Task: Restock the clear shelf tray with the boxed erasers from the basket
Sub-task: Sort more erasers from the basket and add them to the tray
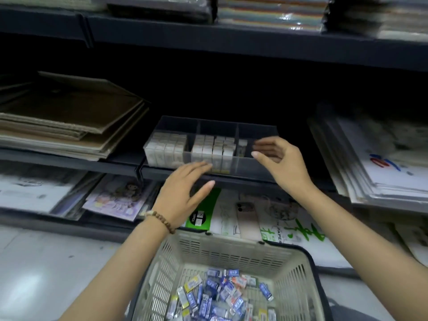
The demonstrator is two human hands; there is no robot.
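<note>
Dark shelf (69, 163) holds a clear tray (254, 169); left hand (183, 193) and right hand (280, 158) hover there, fingers loose, empty, above basket (231, 249) of boxed erasers (220, 295)

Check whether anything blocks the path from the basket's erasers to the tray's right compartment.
Nothing visible does. The basket and tray are open on top, and the right compartment is nearly empty. Only the empty right hand hovers over it.

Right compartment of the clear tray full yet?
No, the right compartment of the clear tray shows only a boxed eraser or two by its left divider, the visible rest bare.
</note>
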